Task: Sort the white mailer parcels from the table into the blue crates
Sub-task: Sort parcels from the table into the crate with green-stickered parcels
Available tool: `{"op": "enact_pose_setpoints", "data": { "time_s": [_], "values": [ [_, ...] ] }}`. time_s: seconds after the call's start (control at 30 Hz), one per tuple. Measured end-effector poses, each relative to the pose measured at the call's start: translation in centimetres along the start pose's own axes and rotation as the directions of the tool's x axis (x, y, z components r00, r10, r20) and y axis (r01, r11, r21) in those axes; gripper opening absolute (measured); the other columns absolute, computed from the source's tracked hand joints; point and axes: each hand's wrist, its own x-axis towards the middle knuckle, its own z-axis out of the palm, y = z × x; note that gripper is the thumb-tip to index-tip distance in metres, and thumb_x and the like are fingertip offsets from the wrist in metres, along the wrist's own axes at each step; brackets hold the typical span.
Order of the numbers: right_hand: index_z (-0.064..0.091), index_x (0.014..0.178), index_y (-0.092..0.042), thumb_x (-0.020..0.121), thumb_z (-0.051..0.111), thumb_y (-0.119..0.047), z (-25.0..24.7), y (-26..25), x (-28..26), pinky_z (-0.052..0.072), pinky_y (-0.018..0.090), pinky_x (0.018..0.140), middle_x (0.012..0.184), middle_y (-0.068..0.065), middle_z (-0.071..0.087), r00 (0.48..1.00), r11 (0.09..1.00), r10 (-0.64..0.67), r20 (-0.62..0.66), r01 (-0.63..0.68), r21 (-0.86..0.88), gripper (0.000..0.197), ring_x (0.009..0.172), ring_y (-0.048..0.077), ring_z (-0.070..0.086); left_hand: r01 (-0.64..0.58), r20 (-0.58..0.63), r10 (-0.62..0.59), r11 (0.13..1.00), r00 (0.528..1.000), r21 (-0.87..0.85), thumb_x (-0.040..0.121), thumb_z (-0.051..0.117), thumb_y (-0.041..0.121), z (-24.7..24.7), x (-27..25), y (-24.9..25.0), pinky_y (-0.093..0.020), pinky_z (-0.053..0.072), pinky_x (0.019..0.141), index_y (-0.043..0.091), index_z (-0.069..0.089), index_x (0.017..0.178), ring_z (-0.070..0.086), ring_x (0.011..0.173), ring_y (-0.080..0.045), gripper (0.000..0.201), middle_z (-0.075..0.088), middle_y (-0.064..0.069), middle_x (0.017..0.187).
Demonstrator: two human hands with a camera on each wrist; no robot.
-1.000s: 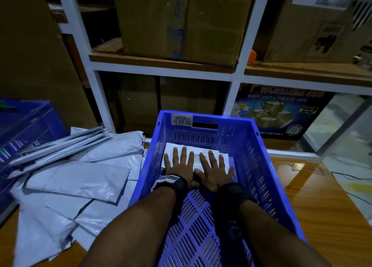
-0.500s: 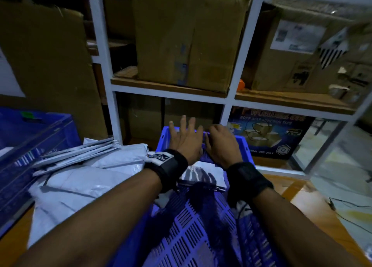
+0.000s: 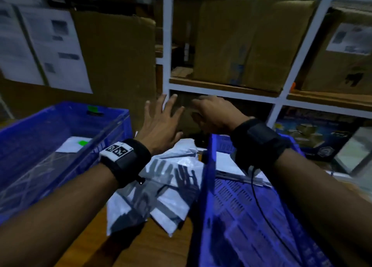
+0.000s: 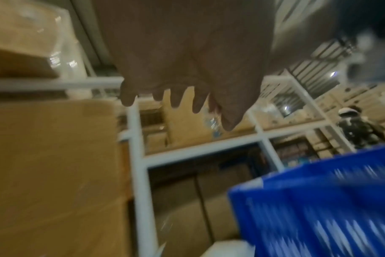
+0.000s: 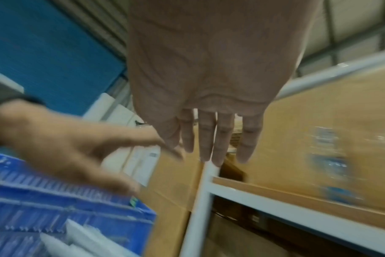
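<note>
Both hands are hanging in the air, empty. The left hand [image 3: 161, 124] is sitting around the middle of the head view with its fingers [image 3: 173, 103] spread wide and straight, holding nothing. The right hand [image 3: 213, 113] is just beside it at about 3 o'clock, fingers only loosely bent in that view, and the right wrist cam is showing them pretty much straight, so it's relaxed and gripping nothing either. Neither one is touching a crate or a parcel.

The pile [image 3: 161, 184] of white mailers is lying on the table [image 3: 153, 248] at roughly 6 o'clock from the hands, squeezed between the two crates, with hand shadows falling across it. The right crate [image 3: 251, 216] is sitting at 5 o'clock under the right forearm, and there's a white mailer [image 3: 225, 162] lying flat at its far end. The left crate [image 3: 60, 138] is at 9 o'clock, and something white and flat with a green sticker [image 3: 74, 145] is sitting inside; can't tell if that's a mailer or paper.

Behind it all, at 12 o'clock, a white rack [image 3: 168, 45] is holding cardboard boxes [image 3: 247, 43], and some printed sheets [image 3: 50, 45] are hanging at 10 o'clock. Both wrist cams are really blurry.
</note>
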Motion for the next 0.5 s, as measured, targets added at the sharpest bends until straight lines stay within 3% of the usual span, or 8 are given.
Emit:
{"op": "enact_pose_setpoints", "data": {
  "time_s": [0.2, 0.3, 0.4, 0.5],
  "values": [
    [0.046, 0.135, -0.024, 0.096, 0.051, -0.032, 3.6, -9.4, 6.0, 0.05, 0.046, 0.089, 0.128, 0.012, 0.056, 0.987, 0.998, 0.0, 0.162, -0.01, 0.06, 0.04, 0.113, 0.035, 0.057, -0.025, 0.115, 0.02, 0.999, 0.993, 0.045, 0.093, 0.058, 0.048, 3.3, -4.4, -7.4, -0.069, 0.006, 0.115, 0.013, 0.028, 0.152, -0.014, 0.15, -0.038, 0.075, -0.011, -0.01, 0.165],
    [0.023, 0.148, -0.032, 0.095, 0.052, -0.038, 7.8, -11.7, 6.5, 0.042, 0.049, 0.102, 0.153, 0.011, 0.033, 0.943, 0.996, 0.085, 0.321, -0.089, -0.003, 0.061, 0.132, 0.037, 0.043, -0.032, 0.214, 0.015, 0.996, 0.977, 0.078, 0.094, 0.054, 0.052, 5.3, -6.3, -9.7, -0.07, -0.001, 0.114, 0.015, 0.022, 0.155, -0.02, 0.148, -0.04, 0.078, -0.021, -0.011, 0.163],
    [0.009, 0.154, -0.032, 0.095, 0.053, -0.042, 11.7, -13.6, 5.8, 0.027, 0.054, 0.113, 0.163, 0.01, 0.009, 0.869, 0.983, 0.182, 0.461, -0.157, -0.093, 0.074, 0.146, 0.035, 0.023, -0.043, 0.314, 0.014, 0.995, 0.949, 0.085, 0.095, 0.05, 0.05, 7.0, -8.1, -11.0, -0.071, -0.001, 0.113, 0.018, 0.018, 0.156, -0.018, 0.149, -0.04, 0.076, -0.013, -0.01, 0.165],
    [0.015, 0.154, -0.028, 0.094, 0.052, -0.039, 14.6, -15.4, 5.1, 0.032, 0.054, 0.107, 0.158, 0.013, 0.022, 0.85, 0.985, 0.171, 0.497, -0.137, -0.104, 0.072, 0.139, 0.036, 0.034, -0.127, 0.444, 0.081, 0.989, 0.893, 0.075, 0.095, 0.052, 0.045, 8.0, -8.7, -11.8, -0.074, -0.004, 0.111, 0.017, 0.028, 0.153, -0.018, 0.15, -0.038, 0.069, -0.005, -0.012, 0.166]
  ]
}}
